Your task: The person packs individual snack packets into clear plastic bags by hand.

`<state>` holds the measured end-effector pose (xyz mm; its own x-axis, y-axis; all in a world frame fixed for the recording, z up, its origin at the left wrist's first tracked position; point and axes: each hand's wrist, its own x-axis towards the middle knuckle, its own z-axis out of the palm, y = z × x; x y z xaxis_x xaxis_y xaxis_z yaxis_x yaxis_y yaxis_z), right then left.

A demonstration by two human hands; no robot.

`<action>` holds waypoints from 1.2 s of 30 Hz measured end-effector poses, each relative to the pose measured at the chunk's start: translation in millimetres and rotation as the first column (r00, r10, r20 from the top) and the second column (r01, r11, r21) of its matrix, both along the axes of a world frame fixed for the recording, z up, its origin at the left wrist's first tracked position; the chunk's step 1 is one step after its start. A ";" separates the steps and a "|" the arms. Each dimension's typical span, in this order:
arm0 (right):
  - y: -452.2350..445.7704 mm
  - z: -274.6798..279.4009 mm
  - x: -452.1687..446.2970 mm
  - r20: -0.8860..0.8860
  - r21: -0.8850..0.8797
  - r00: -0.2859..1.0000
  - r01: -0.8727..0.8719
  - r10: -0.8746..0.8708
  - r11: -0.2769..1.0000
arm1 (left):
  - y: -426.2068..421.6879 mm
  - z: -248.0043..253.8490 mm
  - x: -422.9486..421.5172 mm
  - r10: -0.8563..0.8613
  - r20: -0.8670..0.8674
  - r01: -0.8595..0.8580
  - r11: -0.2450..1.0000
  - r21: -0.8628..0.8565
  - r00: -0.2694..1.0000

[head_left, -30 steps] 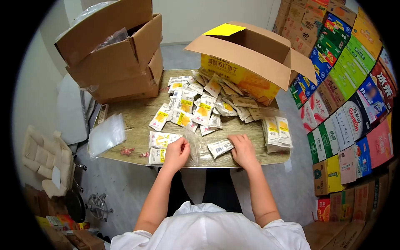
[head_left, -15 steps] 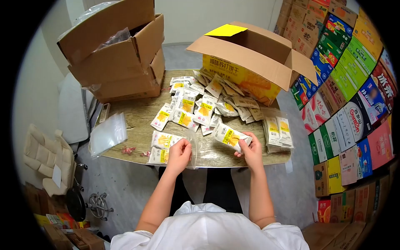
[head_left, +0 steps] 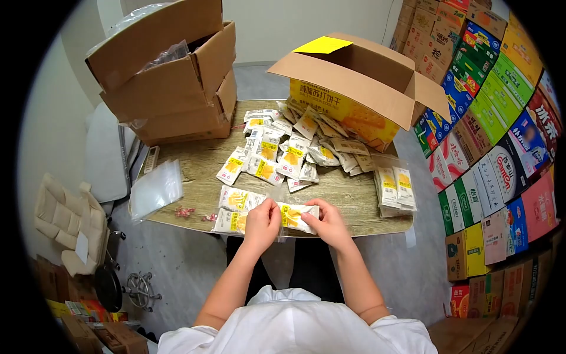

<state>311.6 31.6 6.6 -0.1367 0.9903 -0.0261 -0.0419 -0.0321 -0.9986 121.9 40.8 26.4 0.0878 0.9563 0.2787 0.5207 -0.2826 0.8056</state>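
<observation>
My left hand [head_left: 263,224] is closed in a pinch on the edge of a clear plastic bag [head_left: 276,193] at the table's front edge. Inside the bag, on its left side, two white-and-yellow cracker packets [head_left: 240,199] lie one above the other. My right hand [head_left: 329,224] grips another cracker packet [head_left: 292,215], held level at the bag's right-hand opening. The packet's left end is hidden behind my left hand, so I cannot tell how far it sits within the bag. A loose pile of similar packets [head_left: 292,154] lies just beyond my hands.
A filled clear bag of packets [head_left: 395,187] lies at the table's right. Flat clear bags [head_left: 156,189] are stacked at the left. An open yellow cracker carton [head_left: 339,109] and brown cardboard boxes [head_left: 171,88] stand at the back. Stacked cartons [head_left: 489,147] line the right wall.
My right hand has moved left and slightly down, bringing its packet from clear of the bag to the bag's opening. My left hand has shifted slightly right, still pinching the bag.
</observation>
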 end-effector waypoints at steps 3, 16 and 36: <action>7.8 -4.5 -11.0 0.060 -0.033 0.997 -0.054 0.056 0.998 | -3.0 -2.3 3.9 0.013 -0.044 -0.009 0.995 0.104 0.999; 38.7 -19.7 -51.0 -0.094 -0.014 0.980 -0.177 0.174 0.984 | -8.8 6.0 4.8 0.030 -0.126 -0.006 0.983 0.185 0.992; 57.4 -11.4 -67.8 -0.549 -0.229 0.830 -0.256 0.093 0.939 | 26.8 -22.8 -14.3 0.036 0.204 -0.046 0.998 0.046 0.978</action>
<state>243.9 89.0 -4.8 -0.3804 0.9085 -0.1729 -0.5204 -0.3648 -0.7721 107.6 67.5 3.6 -0.0148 0.9423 0.3346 0.3595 -0.3072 0.8811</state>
